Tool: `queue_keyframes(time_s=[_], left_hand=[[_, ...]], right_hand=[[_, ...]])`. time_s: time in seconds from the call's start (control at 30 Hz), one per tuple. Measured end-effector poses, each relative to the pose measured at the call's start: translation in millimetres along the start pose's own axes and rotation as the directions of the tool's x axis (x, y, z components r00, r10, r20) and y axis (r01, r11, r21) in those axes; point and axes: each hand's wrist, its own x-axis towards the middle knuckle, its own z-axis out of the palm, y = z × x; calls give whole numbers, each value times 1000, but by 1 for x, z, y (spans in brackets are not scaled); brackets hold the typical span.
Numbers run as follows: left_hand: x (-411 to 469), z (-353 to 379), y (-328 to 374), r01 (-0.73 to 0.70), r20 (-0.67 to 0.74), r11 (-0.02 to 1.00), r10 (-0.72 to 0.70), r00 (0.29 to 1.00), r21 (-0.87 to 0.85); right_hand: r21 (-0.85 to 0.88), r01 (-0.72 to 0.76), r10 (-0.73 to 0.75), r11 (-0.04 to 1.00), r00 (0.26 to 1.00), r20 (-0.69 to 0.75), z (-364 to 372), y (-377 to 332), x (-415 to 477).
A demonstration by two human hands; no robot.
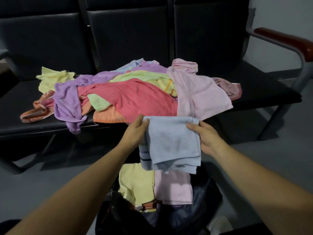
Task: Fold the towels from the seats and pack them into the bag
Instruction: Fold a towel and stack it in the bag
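the folded blue towel is held above the bag, between two grips. its upper left edge is pinched by the left hand, with the thumb laid on the front face and the fingers hidden behind the cloth. its upper right edge is pinched in the same way by the right hand. the towel is hung from both grips, so that its lower layers are draped just above the bag's mouth. a striped band is seen at its lower left edge.

inside the bag, a folded yellow towel is laid at the left and a folded pink towel is laid touching it at the right. their far ends are covered by the blue towel. an orange-and-white piece is partly seen under the yellow one, and what it is cannot be told. the bag's near part is lost in the dark and cut off by the lower edge.

beyond the bag, a loose pile of towels is spread on the black seats: orange and yellow at the left, purple, red and green in the middle, pale pink at the right. their number cannot be counted. a wooden armrest is seen beyond the bag, to the right.
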Motion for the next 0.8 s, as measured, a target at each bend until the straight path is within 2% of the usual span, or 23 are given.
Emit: queue_keyframes(time_s=[0.07, 0.13, 0.23, 0.3, 0.4, 0.5, 0.53, 0.6, 0.67, 0.73, 0.8], left_hand=[[-1, 24, -23, 82, 87, 997, -81, 993, -1], [-4, 48, -49, 205, 218, 978, -193, 957, -37], [-8, 81, -85, 440, 424, 895, -373, 825, -69], [-8, 96, -108, 519, 470, 853, -437, 767, -54], [3, 119, -140, 543, 425, 839, -499, 756, 19], [9, 138, -166, 562, 241, 826, -554, 797, 40], [9, 144, -175, 577, 180, 817, -571, 801, 25], [7, 153, -188, 603, 143, 796, -603, 785, 48], [2, 159, -200, 597, 179, 775, -630, 755, 209], [-2, 164, -215, 549, 152, 739, -640, 754, 389], [-9, 166, -222, 562, 91, 718, -646, 758, 411]], right_hand=[[-70, -82, 79, 994, 996, -46, -25, 24, 4], [-143, -191, 177, 971, 979, -105, -50, 47, 6], [-279, -422, 394, 863, 906, -152, -87, 73, 17], [-349, -551, 526, 758, 833, -174, -100, 87, 26], [-321, -594, 543, 738, 805, -241, -105, 114, 44], [-228, -541, 462, 810, 827, -321, -97, 153, 59], [-251, -526, 423, 812, 828, -368, -96, 168, 63], [-335, -544, 384, 769, 813, -438, -92, 193, 68], [-415, -567, 359, 711, 801, -480, -92, 215, 69], [-453, -588, 325, 670, 781, -533, -95, 230, 70], [-495, -585, 306, 643, 788, -534, -95, 232, 67]])
